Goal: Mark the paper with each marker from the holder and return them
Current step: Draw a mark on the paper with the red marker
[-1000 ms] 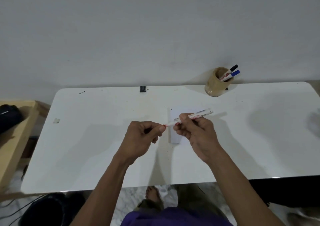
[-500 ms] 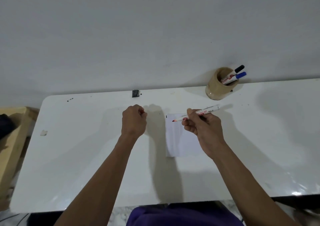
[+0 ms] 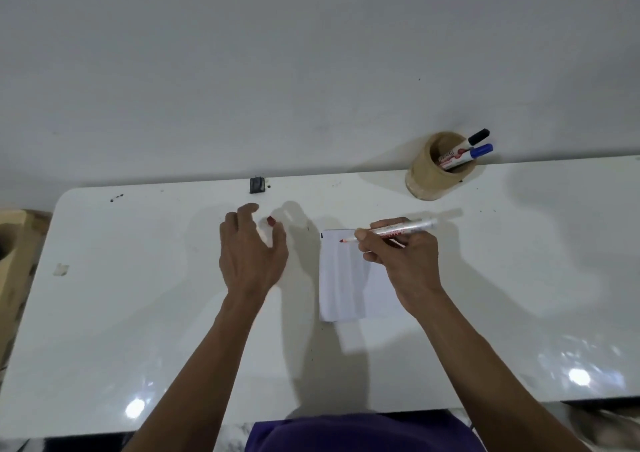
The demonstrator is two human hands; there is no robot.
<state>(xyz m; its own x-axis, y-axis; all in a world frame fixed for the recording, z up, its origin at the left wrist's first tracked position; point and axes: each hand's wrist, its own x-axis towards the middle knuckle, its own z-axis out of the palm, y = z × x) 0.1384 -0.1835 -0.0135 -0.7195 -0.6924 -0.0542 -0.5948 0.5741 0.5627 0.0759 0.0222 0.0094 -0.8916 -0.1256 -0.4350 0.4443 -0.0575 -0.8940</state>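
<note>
A small white paper (image 3: 346, 278) lies on the white table (image 3: 138, 313) in front of me. My right hand (image 3: 405, 261) grips an uncapped red marker (image 3: 398, 230), its red tip over the paper's top edge. A short black mark sits at the paper's top left corner. The red cap (image 3: 270, 221) lies on the table just beyond my left hand (image 3: 251, 254), whose fingers are spread and hold nothing. At the back right a tan round holder (image 3: 429, 177) carries a black-capped marker (image 3: 476, 137) and a blue-capped marker (image 3: 479, 150).
A small black object (image 3: 257, 185) sits at the table's back edge by the wall. A scrap of tape (image 3: 61, 269) is stuck near the left edge. A wooden piece of furniture (image 3: 14, 243) stands left of the table.
The cap came off the red marker. My left hand carried it left and back, then let it go on the table. My right hand brought the tip over the paper.
</note>
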